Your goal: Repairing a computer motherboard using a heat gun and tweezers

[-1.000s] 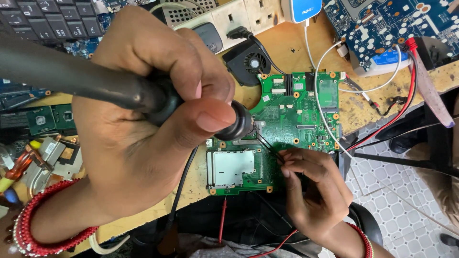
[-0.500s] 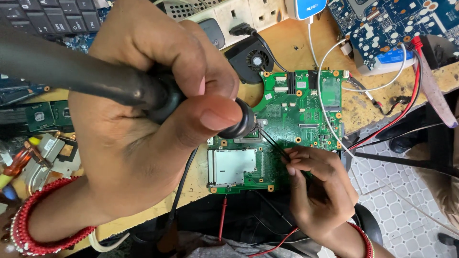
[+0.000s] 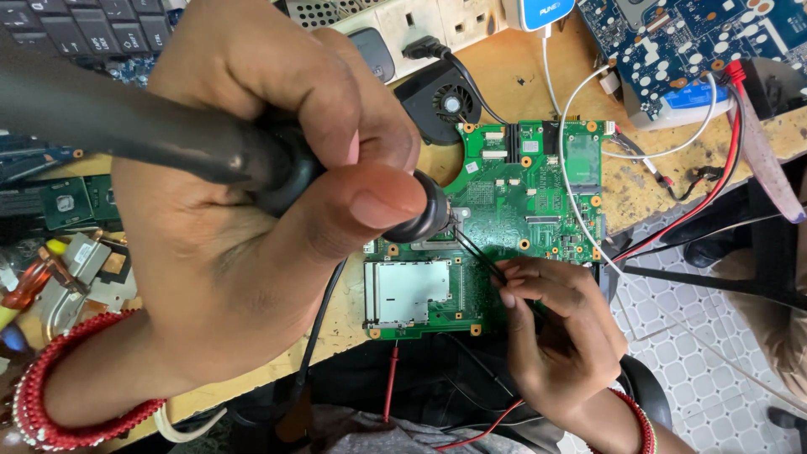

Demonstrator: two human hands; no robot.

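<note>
In the head view, the left hand [image 3: 252, 219] is big and close to the camera. Its fingers are wrapped tight around a thick black tool [image 3: 210, 151], and the thumb lies along the tool's top. The tool's round black end points at the green circuit board [image 3: 521, 202]. A red bead bracelet [image 3: 50, 403] sits on the left wrist.

The right hand [image 3: 559, 336] is lower down, near the board's bottom right corner. It pinches thin black tweezers [image 3: 479, 252]. The tweezers slant up and left, and their tips meet the board just beside the tool's end.

The green circuit board lies flat on the wooden counter [image 3: 513, 76], near its front edge. It is covered in tiny parts, small white sockets and gold-ringed screw holes. A shiny silver metal plate [image 3: 408, 290] fills its lower left part.

A small black fan [image 3: 445, 101] lies just above the board. A blue circuit board [image 3: 672, 50] sits at the top right. White wires [image 3: 580, 168] loop over the green board, and red wires [image 3: 714, 185] run off to the right. A white power strip [image 3: 420, 25] lies along the top.
</note>
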